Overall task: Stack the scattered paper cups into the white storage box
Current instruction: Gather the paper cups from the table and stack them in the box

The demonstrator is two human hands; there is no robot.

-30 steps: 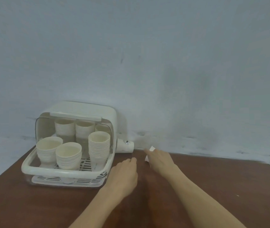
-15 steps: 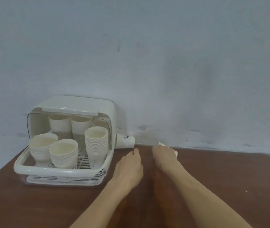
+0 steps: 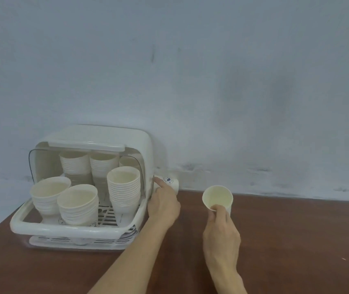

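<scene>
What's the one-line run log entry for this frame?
right hand: holds paper cup | left hand: touches lying cup beside storage box | stacks inside box

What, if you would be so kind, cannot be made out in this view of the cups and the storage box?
- Head view: the print on the lying cup is too small to read, and the left hand covers part of that cup.
- The third rear stack is mostly hidden by the front stack.
- The right hand hides the lower part of the held cup.
- Both forearms are cut off by the bottom edge.
</scene>
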